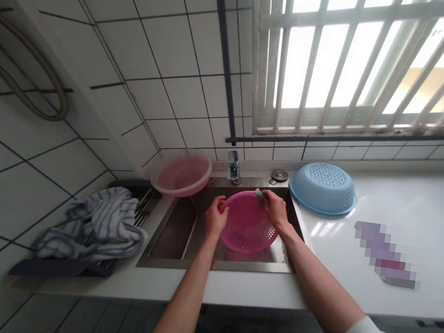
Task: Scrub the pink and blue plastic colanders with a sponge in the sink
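A bright pink perforated colander (247, 225) is held tilted over the steel sink (179, 237). My left hand (214, 219) is closed on its left rim. At the colander's upper rim, my right hand (276, 208) is closed on a small grey scrubbing pad (259, 195) that presses against the rim. The faucet (232, 165) stands just behind the colander.
A pale pink basin (181, 174) rests at the sink's back left corner. A blue colander (323, 188) lies upside down on the white counter (412, 226) to the right. A striped cloth (92, 222) lies on a dark rack left of the sink. Barred window behind.
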Action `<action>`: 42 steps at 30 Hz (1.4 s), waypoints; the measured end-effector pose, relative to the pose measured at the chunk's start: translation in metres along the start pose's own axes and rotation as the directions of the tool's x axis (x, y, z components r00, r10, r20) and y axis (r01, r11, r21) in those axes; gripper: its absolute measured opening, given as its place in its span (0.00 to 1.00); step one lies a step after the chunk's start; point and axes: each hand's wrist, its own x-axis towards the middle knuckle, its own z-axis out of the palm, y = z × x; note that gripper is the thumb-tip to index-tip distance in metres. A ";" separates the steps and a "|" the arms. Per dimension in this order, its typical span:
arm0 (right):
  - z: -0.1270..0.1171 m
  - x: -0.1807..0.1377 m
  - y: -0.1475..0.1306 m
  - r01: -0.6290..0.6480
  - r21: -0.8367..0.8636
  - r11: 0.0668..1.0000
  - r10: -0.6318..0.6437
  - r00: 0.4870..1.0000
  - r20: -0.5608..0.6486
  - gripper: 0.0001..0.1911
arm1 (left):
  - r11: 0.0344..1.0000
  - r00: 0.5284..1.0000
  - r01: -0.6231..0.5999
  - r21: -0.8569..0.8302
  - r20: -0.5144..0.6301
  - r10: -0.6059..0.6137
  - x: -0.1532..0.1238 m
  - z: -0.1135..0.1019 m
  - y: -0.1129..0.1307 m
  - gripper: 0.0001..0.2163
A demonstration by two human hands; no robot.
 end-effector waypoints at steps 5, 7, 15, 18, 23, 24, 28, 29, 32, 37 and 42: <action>0.007 -0.004 -0.012 0.088 0.035 0.995 -0.092 0.990 0.111 0.21 | 0.993 0.989 -0.113 -0.021 0.098 0.114 0.000 -0.005 0.011 0.18; 0.012 -0.006 -0.015 0.080 0.032 0.996 -0.083 0.991 0.107 0.22 | 0.995 0.990 -0.101 0.024 0.106 0.098 -0.002 -0.005 0.017 0.16; 0.024 -0.007 -0.024 0.241 0.058 0.969 -0.248 0.945 0.211 0.22 | 0.978 0.990 -0.060 0.202 0.134 0.033 -0.007 -0.005 0.025 0.08; 0.019 -0.005 -0.017 0.085 0.034 0.996 -0.088 0.987 0.131 0.19 | 0.990 1.000 -0.009 0.142 -0.001 0.010 -0.004 -0.010 0.019 0.06; 0.022 -0.010 -0.024 0.118 0.018 0.993 -0.119 0.985 0.128 0.20 | 0.989 0.995 -0.047 0.140 0.099 0.033 -0.005 -0.003 0.025 0.05; 0.024 -0.011 -0.026 0.166 0.036 0.985 -0.169 0.975 0.146 0.20 | 0.987 0.990 -0.066 0.144 0.131 0.047 -0.005 -0.003 0.026 0.04; 0.021 -0.008 -0.021 0.138 0.033 0.990 -0.142 0.981 0.136 0.18 | 0.990 1.000 -0.017 0.141 0.019 0.014 -0.005 -0.011 0.022 0.03; 0.019 -0.007 -0.017 0.085 0.015 0.996 -0.086 0.990 0.111 0.17 | 0.993 0.999 0.009 0.119 -0.047 -0.004 -0.004 -0.013 0.020 0.03; 0.016 -0.006 -0.014 0.004 -0.012 1.000 -0.003 0.999 0.042 0.18 | 0.999 0.993 0.022 0.038 -0.119 -0.018 -0.002 -0.012 0.017 0.04; 0.028 -0.013 -0.032 0.223 0.033 0.974 -0.226 0.964 0.139 0.20 | 0.993 0.995 -0.058 0.106 0.087 0.049 -0.007 -0.001 0.023 0.02; 0.020 -0.005 -0.015 0.047 0.041 0.998 -0.048 0.998 0.039 0.18 | 0.999 0.986 0.041 0.012 -0.159 -0.038 -0.003 -0.011 0.016 0.03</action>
